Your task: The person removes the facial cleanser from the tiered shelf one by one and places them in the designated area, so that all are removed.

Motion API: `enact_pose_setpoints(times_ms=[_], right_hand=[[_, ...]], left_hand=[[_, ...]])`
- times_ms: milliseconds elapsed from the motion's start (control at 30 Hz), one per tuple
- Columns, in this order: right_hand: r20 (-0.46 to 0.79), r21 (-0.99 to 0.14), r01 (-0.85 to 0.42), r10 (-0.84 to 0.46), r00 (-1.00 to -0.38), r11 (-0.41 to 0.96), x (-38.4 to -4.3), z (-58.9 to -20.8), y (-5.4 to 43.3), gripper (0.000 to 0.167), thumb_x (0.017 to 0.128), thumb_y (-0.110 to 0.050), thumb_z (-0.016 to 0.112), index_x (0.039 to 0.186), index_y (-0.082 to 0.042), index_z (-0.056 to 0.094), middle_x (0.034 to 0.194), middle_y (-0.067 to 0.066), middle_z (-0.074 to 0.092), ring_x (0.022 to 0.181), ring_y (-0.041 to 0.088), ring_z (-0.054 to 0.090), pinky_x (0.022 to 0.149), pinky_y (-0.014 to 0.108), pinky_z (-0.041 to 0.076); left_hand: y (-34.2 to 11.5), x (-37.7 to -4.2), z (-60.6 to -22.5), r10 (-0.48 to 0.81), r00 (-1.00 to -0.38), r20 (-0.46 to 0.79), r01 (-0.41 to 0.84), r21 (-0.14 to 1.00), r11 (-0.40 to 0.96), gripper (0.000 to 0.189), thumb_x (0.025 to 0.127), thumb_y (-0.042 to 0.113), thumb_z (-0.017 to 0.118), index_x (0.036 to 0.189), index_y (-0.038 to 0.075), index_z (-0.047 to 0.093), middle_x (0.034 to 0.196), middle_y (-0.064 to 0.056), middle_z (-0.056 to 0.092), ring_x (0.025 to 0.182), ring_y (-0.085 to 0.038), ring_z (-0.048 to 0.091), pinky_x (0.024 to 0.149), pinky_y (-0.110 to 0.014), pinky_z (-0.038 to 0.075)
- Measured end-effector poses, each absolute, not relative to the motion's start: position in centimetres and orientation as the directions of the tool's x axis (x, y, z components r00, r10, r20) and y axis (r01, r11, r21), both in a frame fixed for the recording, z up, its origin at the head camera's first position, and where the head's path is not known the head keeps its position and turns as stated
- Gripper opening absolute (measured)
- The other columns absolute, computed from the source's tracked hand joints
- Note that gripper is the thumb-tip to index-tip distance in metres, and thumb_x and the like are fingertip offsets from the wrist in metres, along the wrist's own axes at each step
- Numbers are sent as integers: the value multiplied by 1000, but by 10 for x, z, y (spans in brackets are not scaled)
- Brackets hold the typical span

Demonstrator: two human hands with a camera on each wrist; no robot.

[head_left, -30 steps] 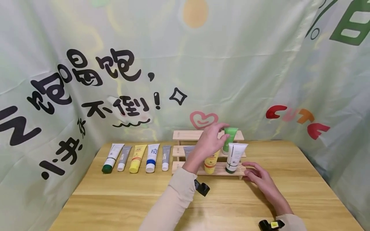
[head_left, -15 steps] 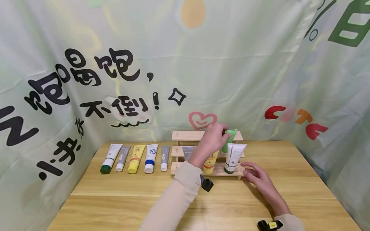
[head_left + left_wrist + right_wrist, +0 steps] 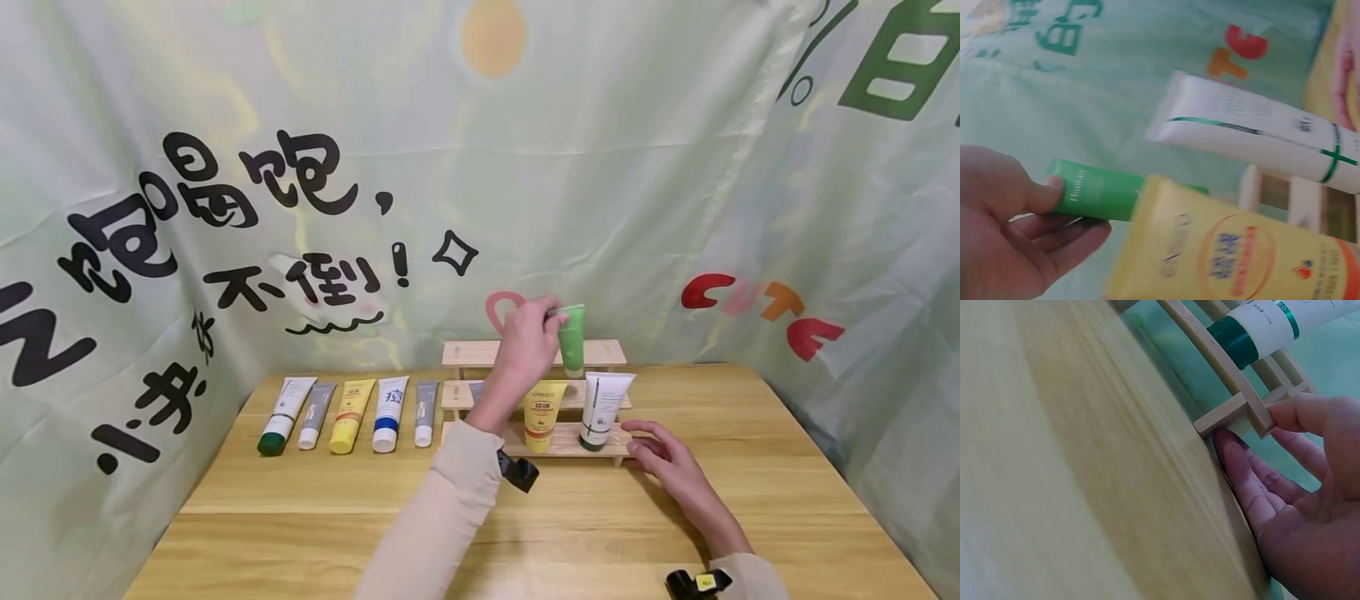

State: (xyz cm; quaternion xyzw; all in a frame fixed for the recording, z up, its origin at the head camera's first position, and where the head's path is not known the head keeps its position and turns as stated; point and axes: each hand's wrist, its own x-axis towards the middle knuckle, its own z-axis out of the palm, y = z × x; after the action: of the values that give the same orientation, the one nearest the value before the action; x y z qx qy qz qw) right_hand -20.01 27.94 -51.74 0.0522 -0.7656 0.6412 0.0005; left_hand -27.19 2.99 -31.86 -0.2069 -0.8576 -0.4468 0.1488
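My left hand (image 3: pixel 525 337) pinches the flat top end of a green squeeze tube (image 3: pixel 573 342), upright and raised over the back of the stepped wooden rack (image 3: pixel 465 353). In the left wrist view thumb and fingers lie on either side of the tube's (image 3: pixel 1100 190) end. On the rack's front step stand a yellow tube (image 3: pixel 543 412) and a white tube with a dark green cap (image 3: pixel 607 404). A grey tube is mostly hidden behind my left wrist. My right hand (image 3: pixel 678 468) holds the rack's front right end, thumb against the shelf (image 3: pixel 1259 419), fingers by its leg.
Left of the rack, several tubes lie in a row on the wooden table (image 3: pixel 300 508): a white-and-green one (image 3: pixel 288 412), two grey ones, a yellow one (image 3: pixel 352 414) and a white-and-blue one (image 3: pixel 390 412). A printed curtain (image 3: pixel 637 208) hangs behind.
The green tube was lower, behind the white tube on the rack; my left hand has tilted it, then lifted it up and to the left. My right hand has stayed at the rack's end.
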Motion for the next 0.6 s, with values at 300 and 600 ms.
enact_pose_setpoints(times_ms=[300,600], right_hand=[[64,-980,-79,-86,-994,185,-202,-516,279,44,107,-20,57,143,5,49,141,30,50,106,6,65,88,27,58],[54,-979,-68,-75,-996,193,-201,-515,277,44,108,-18,55,143,6,48,142,29,49,105,5,65,87,27,58]], left_hand=[[-17,-266,-309,-22,-866,499,499,864,-64,4,102,-4,55,101,-1,57,109,-24,72,94,-35,73,75,-36,62],[-47,-267,-309,-132,-881,454,464,780,-419,9,106,2,49,99,4,52,117,-28,69,110,-36,70,92,-44,58]])
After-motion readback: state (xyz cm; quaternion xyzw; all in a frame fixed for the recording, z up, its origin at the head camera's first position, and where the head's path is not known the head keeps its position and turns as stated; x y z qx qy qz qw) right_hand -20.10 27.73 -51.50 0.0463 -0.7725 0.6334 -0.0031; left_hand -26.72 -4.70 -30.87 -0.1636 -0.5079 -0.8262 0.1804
